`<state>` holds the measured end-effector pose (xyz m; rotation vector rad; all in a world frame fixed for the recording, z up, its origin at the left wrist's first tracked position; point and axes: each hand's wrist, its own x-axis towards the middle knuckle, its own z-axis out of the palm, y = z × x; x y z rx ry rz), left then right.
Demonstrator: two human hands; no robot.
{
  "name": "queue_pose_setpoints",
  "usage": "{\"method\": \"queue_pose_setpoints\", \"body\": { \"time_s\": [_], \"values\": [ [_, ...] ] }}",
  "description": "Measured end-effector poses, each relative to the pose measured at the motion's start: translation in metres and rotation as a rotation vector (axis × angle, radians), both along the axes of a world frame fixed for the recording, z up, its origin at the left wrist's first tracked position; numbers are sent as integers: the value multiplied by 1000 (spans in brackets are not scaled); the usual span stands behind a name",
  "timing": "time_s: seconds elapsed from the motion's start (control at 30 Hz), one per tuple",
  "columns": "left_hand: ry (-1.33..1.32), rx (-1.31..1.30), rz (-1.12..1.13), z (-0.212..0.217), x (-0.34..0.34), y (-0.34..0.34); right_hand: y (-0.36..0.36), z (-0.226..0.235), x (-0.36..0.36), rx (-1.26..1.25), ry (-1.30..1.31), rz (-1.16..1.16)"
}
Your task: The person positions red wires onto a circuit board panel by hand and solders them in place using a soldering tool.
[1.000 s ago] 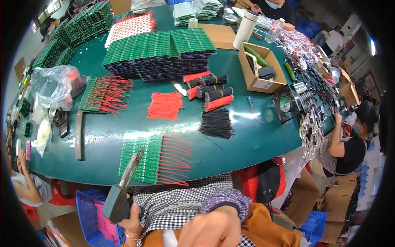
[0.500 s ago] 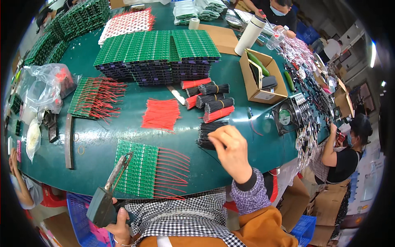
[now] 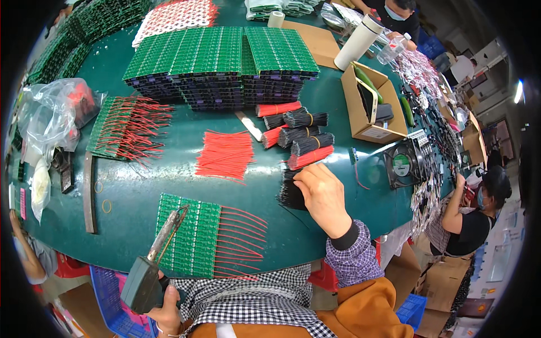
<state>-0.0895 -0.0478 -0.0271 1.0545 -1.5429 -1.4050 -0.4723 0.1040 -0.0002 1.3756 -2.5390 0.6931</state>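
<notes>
My left hand (image 3: 167,311) is wrapped round the grip of a dark green soldering gun (image 3: 141,281) at the table's near edge. Its metal tip hangs over a green circuit board panel (image 3: 197,242), which has a row of red wires along its right side. Over a loose pile of black wires (image 3: 289,194) is my right hand (image 3: 324,194), thumb and fingertips pinched together at the pile. Whatever lies between those fingertips is hidden. Left of that pile lies a heap of loose red wires (image 3: 225,156).
Bundled red and black wires (image 3: 309,143) lie beyond my right hand. Stacked circuit boards (image 3: 208,62) stand at the back, and a wired panel (image 3: 115,127) sits left. A cardboard box (image 3: 372,121) and a fan (image 3: 401,163) are on the right. A co-worker (image 3: 479,203) sits at far right.
The view has shifted slightly. My right hand has come down closer over the black wire pile, its fingertips now at the wires. The soldering gun stays over the panel.
</notes>
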Motion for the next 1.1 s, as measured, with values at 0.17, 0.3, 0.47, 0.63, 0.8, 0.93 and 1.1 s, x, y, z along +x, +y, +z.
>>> {"method": "queue_pose_setpoints", "body": {
  "time_s": [0.17, 0.3, 0.47, 0.63, 0.8, 0.93, 1.1],
  "values": [
    [6, 25, -2, 9, -10, -3, 3, 1, 0, 43, 55, -2],
    [30, 123, -59, 17, -6, -8, 1, 6, 0, 56, 120, 13],
    [-98, 79, -12, 1, 9, -11, -9, 37, 12, 99, 161, 134],
    [-92, -148, -183, -16, 17, -16, -43, 48, 33, 335, 367, 338],
    [-64, -87, -216, -5, 16, -14, -70, 26, 49, 510, 511, 396],
    [-75, -34, -177, 5, 15, -8, -69, 22, 49, 415, 409, 383],
    [32, 425, -109, 33, -11, -14, -67, 23, 56, 78, 108, 425]
  ]
}}
